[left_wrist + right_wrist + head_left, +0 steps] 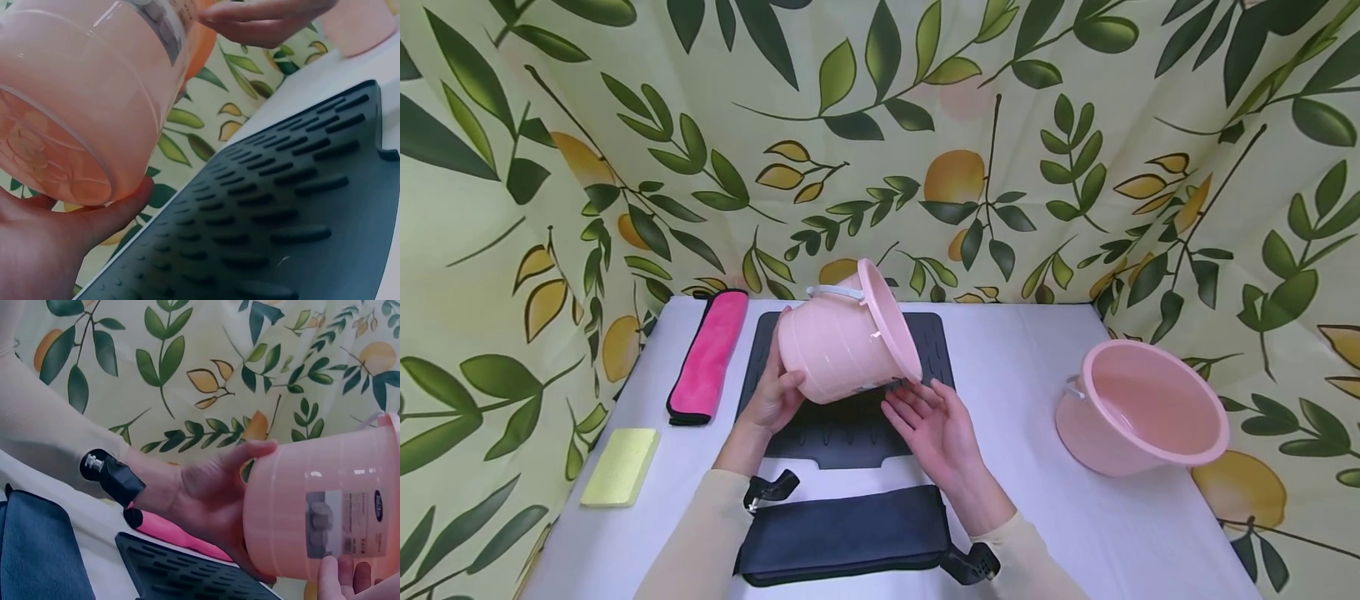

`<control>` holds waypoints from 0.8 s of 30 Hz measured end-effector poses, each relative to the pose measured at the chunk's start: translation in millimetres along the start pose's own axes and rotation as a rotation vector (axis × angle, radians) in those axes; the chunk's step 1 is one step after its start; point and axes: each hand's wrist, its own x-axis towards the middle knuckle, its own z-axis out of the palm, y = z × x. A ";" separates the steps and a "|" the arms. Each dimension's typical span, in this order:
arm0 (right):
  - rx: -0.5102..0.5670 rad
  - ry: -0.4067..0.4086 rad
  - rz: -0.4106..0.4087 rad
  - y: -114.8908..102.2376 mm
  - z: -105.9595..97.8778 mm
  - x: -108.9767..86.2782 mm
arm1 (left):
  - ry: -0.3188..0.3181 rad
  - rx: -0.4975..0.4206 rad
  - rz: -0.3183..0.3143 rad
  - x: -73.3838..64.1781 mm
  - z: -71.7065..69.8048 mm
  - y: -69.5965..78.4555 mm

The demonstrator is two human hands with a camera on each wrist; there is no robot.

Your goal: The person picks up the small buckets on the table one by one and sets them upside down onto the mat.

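Note:
Over the middle of the table, a small pink bucket (831,354) is tilted on its side, its rim turned to the right. My left hand (772,400) holds it near the base, thumb and fingers spread round the wall. Under the rim is my right hand (943,429), palm up with loosely bent fingers. In the right wrist view, its fingertips (329,572) are right at the lower edge of a printed label (347,525) on the bucket's side. A pale handle (837,292) lies along the upper side of the bucket.
Below the bucket lies a black ridged mat (842,442), with a dark blue zip case (850,537) in front. To the left are a pink cloth roll with black edging (711,358) and a yellow sponge (620,468). Another pink bucket (1097,433) stands at the right.

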 end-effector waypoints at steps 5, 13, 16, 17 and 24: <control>-0.022 -0.010 -0.041 -5.9 -10.0 -3.8 | 0.013 0.034 0.000 -1.2 -3.7 4.7; 0.014 0.032 -0.082 -15.2 -22.5 -7.2 | 0.039 0.091 -0.022 -5.4 -13.3 14.1; 0.022 0.046 -0.094 -19.1 -28.1 -8.3 | 0.053 0.114 -0.038 -6.6 -16.7 20.1; 0.026 0.053 -0.096 -20.6 -30.0 -8.7 | 0.054 0.123 -0.043 -6.9 -17.8 22.1; 0.053 0.072 -0.122 -32.2 -44.6 -15.4 | 0.055 0.182 -0.046 -10.1 -29.2 36.5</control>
